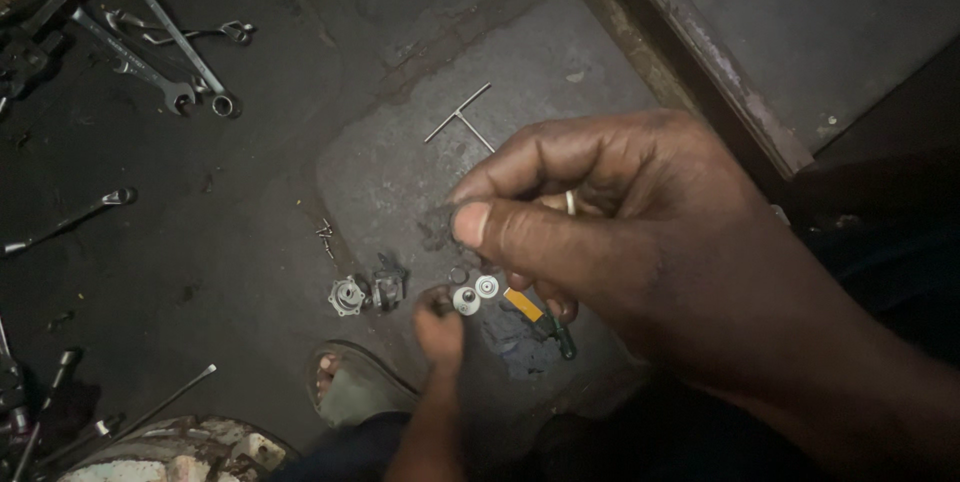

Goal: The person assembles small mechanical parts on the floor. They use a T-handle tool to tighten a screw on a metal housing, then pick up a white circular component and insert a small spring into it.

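Observation:
My right hand [620, 232] fills the middle of the view, thumb and forefinger pinched on a small dark greasy part [438, 225]. A pale ring [570, 203] shows between its fingers. My left hand [440, 327] reaches down from below, its bunched fingertips touching the floor beside two small round silver discs [466, 300] [487, 287] and a thin ring [457, 275]. Whether it grips anything is hidden. Two small metal housings [348, 295] [388, 288] lie just left of it.
A yellow-handled screwdriver [540, 317] lies under my right hand. A T-shaped tool [460, 117] lies further up. Several wrenches [170, 52] are spread at the top left. A sandalled foot [350, 382] rests below the parts. A metal ledge [700, 52] runs at the top right.

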